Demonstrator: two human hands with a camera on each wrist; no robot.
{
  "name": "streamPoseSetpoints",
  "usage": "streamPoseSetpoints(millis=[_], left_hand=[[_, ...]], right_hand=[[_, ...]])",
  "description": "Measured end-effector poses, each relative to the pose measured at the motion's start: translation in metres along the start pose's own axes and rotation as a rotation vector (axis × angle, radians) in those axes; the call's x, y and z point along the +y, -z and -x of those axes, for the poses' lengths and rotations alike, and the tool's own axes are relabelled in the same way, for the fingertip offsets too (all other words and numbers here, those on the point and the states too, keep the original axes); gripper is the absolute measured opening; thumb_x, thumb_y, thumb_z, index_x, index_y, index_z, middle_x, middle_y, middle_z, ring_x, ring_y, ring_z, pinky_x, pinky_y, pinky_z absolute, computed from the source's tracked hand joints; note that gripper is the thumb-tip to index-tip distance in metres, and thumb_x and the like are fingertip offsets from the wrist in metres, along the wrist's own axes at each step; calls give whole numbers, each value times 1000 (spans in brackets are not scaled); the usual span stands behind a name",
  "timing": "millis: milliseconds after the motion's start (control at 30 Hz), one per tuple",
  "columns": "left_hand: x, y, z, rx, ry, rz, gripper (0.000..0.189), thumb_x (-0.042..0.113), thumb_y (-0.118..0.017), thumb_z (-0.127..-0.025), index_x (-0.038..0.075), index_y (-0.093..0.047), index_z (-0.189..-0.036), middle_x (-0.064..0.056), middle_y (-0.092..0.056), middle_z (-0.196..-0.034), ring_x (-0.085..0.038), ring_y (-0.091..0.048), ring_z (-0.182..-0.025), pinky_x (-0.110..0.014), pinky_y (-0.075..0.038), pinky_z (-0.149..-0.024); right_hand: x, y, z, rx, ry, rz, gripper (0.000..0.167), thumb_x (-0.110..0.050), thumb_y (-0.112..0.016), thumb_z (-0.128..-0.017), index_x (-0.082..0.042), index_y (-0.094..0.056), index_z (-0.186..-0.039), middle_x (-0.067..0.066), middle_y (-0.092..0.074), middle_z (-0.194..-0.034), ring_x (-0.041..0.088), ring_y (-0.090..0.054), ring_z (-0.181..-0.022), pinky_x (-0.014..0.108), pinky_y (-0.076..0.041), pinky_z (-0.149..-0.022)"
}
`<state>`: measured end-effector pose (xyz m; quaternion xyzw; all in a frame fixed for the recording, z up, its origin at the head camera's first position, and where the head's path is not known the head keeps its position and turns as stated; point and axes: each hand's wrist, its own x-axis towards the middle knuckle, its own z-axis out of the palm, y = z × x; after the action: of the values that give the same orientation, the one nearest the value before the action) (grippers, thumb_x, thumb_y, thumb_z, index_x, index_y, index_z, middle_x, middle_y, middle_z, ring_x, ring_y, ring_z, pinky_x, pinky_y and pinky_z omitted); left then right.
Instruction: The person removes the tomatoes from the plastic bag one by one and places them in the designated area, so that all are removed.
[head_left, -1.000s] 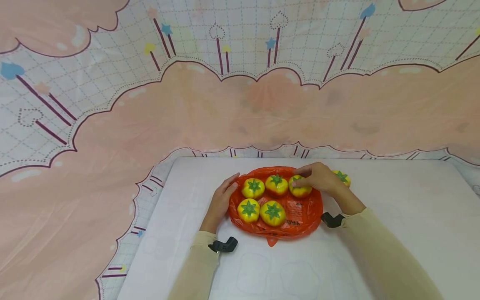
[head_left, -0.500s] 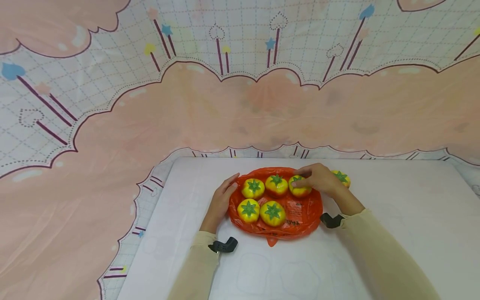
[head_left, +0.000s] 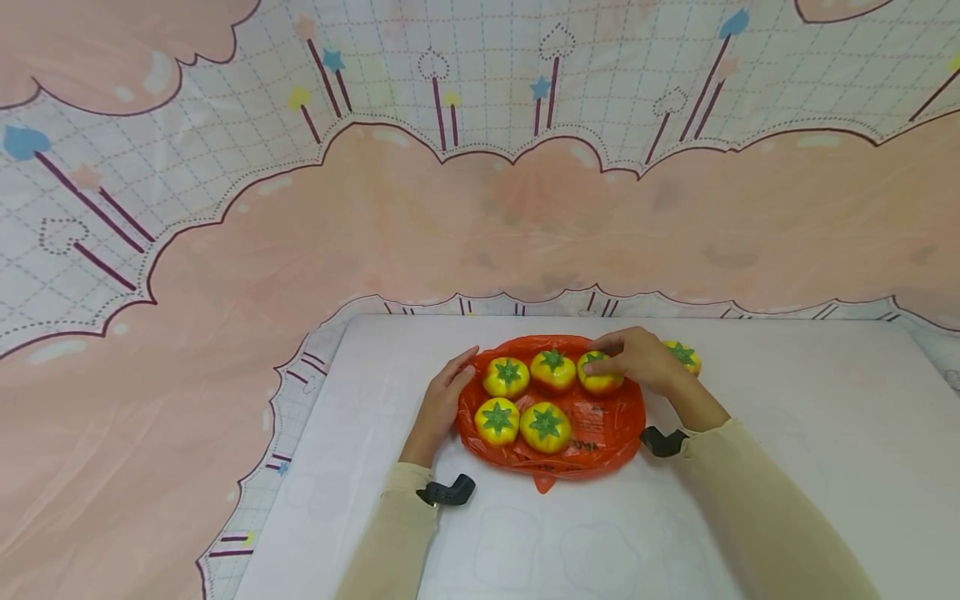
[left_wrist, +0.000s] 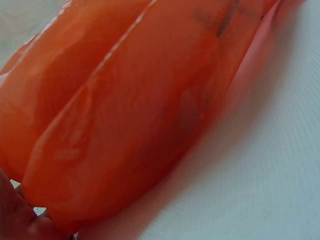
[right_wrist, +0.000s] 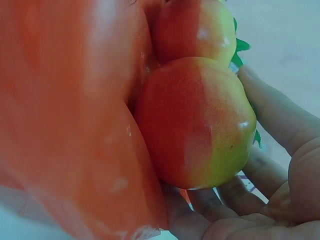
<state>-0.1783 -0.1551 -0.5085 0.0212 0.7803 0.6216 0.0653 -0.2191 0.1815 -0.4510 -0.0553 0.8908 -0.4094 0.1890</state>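
Fruit inside the far right of the bag unshifted over the last second, right hand curled round it, left hand at the left rim, pinch unclear; placement apparently paused.

Shines orange-red on the plastic bag, with dark lettering. Shades from yellow above to red below on the fruits, with green star-shaped leaves on top. Shows white on the table, pale beige on the sleeves, black on the wrist devices. Spreads peach cloud shapes, outlined in maroon, over the backdrop, against white with a pale blue grid.
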Motion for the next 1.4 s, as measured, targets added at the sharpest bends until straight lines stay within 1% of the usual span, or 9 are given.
streamPoseSetpoints(millis=[367, 600, 867, 1000, 1200, 1400], left_hand=[[-1, 0, 0, 0, 1, -2, 48, 41, -48, -106, 27, -50, -152, 5, -46, -160, -23, -35, -153, -50, -32, -124], [0, 0, 0, 0, -1, 0, 48, 41, -48, -106, 28, -50, -152, 5, -46, -159, -23, -36, -152, -50, -33, -123], [0, -1, 0, 8, 0, 4, 48, 41, -48, -105, 28, -51, -151, 4, -46, -159, -24, -37, -152, -51, -33, -123], [-1, 0, -1, 13, 0, 2, 47, 41, -48, -105, 29, -52, -150, 5, -47, -158, -24, -37, -152, -51, -33, -123], [-1, 0, -1, 9, 4, 6, 47, 41, -49, -105, 29, -51, -151, 5, -47, -158, -24, -37, -152, -51, -34, -122], [-1, 0, -2, 7, 4, 4, 48, 41, -49, -105, 28, -51, -151, 5, -47, -158, -24, -37, -152, -51, -34, -122]], right_hand=[[3, 1, -1, 7, 11, 19, 64, -45, -82, -83, -9, -68, -133, 18, -64, -136, 38, -58, -127, 52, -55, -104], [2, 1, 1, 16, 27, 20, 62, -45, -83, -82, -8, -69, -131, 17, -66, -135, 37, -59, -126, 50, -56, -102], [1, 1, 2, 24, 39, -2, 60, -41, -83, -83, -8, -69, -132, 17, -66, -135, 37, -60, -124, 46, -59, -98], [0, 0, 4, 29, 37, 4, 61, -42, -83, -84, -9, -69, -132, 17, -65, -135, 37, -60, -123, 45, -60, -96], [-3, 1, 7, 32, 28, 4, 61, -42, -82, -84, -9, -68, -134, 18, -65, -135, 37, -60, -123, 44, -60, -95], [-4, 2, 9, 37, 42, 15, 62, -44, -82, -84, -9, -68, -133, 17, -66, -134, 37, -61, -122, 43, -61, -94]])
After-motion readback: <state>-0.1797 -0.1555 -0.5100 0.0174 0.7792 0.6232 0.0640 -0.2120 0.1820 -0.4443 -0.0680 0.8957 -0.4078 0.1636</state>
